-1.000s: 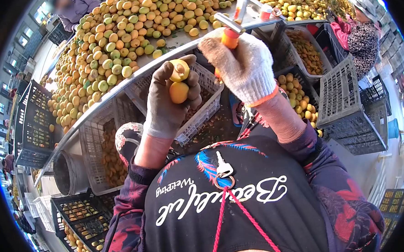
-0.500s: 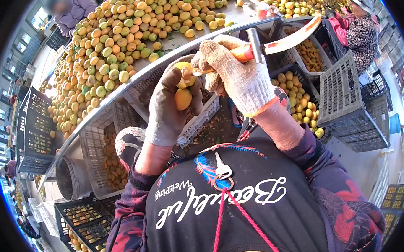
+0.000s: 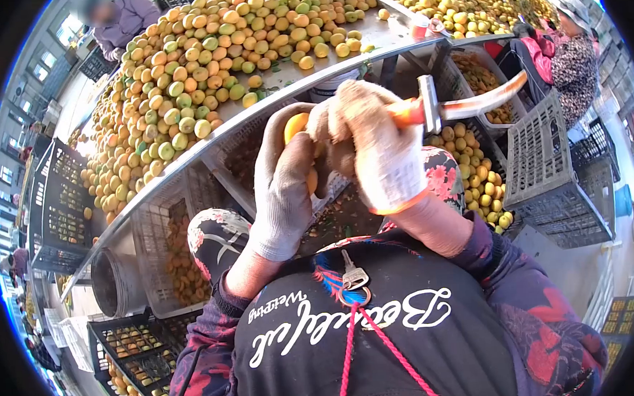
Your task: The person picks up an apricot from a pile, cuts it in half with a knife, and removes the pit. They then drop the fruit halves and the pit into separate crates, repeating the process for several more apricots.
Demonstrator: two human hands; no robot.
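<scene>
My left hand (image 3: 281, 189), in a worn, dirty work glove, is closed around a yellow-orange apricot-like fruit (image 3: 297, 126) above my lap. More yellow shows lower between its fingers, partly hidden. My right hand (image 3: 382, 148), also gloved, is closed on the orange handle of a curved knife (image 3: 485, 104). A metal crosspiece sits beside the handle, and the stained blade points away to the right. The right fingertips meet the fruit at the left hand, so what they do there is hidden.
A large heap of similar fruit (image 3: 182, 83) covers the metal-edged table (image 3: 275, 77) ahead. Crates of fruit (image 3: 473, 168) stand to the right and below left, with a grey bucket (image 3: 115, 280) at left. A person (image 3: 575, 55) sits at right; another (image 3: 125, 21) is at upper left.
Both hands have shifted a little right. The left fingers now cover more of the fruit, and the right fingers have closed in on it. The knife has swung slightly lower and to the right.
</scene>
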